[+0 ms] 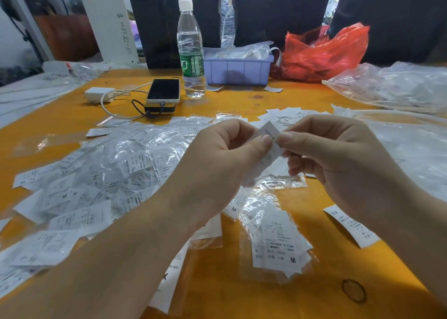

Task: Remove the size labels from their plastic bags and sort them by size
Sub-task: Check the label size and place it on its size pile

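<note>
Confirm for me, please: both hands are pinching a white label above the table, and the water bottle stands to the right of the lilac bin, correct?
Not quite. The head view shows the water bottle standing to the left of the lilac bin, not the right. The rest holds: the left hand and right hand both pinch a white label above the table.

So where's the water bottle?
In the head view the water bottle stands upright at the far side of the orange table, left of centre, between the phone and the purple bin.
</note>
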The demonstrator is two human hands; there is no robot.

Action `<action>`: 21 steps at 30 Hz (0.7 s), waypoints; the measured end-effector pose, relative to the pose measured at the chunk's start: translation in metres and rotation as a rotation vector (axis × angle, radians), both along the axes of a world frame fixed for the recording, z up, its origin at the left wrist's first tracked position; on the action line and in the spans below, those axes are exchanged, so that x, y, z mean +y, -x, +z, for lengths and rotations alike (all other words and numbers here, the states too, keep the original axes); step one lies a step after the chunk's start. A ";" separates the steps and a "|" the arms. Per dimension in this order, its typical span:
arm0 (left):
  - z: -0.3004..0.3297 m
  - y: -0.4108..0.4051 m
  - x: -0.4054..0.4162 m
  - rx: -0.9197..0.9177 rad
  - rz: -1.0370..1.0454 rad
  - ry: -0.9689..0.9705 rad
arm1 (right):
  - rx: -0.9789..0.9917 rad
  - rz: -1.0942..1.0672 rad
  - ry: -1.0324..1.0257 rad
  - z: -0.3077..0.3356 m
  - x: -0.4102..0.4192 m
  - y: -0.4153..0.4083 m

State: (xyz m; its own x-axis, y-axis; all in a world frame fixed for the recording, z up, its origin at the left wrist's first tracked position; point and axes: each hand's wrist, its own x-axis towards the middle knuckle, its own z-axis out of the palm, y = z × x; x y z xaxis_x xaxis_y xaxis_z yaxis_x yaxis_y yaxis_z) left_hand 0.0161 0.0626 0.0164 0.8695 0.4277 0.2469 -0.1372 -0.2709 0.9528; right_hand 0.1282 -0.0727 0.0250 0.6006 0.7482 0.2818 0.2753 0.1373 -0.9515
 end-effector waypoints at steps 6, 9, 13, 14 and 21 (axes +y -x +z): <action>0.000 -0.002 0.000 0.014 0.040 0.001 | 0.031 -0.053 -0.060 0.002 -0.001 -0.004; 0.000 -0.001 -0.001 0.005 0.027 -0.004 | -0.032 -0.010 -0.033 -0.001 0.000 0.000; 0.001 0.001 -0.001 0.005 0.030 -0.006 | -0.104 -0.010 -0.025 -0.001 0.000 0.003; 0.001 0.001 0.000 0.006 0.032 -0.003 | -0.114 -0.025 -0.033 -0.001 -0.001 0.002; 0.002 0.002 0.000 0.021 0.030 0.006 | -0.126 0.038 0.021 -0.002 0.001 0.006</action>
State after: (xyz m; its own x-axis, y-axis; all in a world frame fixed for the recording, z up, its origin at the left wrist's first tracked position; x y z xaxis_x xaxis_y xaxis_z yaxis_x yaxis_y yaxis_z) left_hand 0.0144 0.0621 0.0188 0.8614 0.4551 0.2256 -0.1087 -0.2688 0.9570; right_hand 0.1220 -0.0716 0.0228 0.5326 0.7763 0.3373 0.3874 0.1307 -0.9126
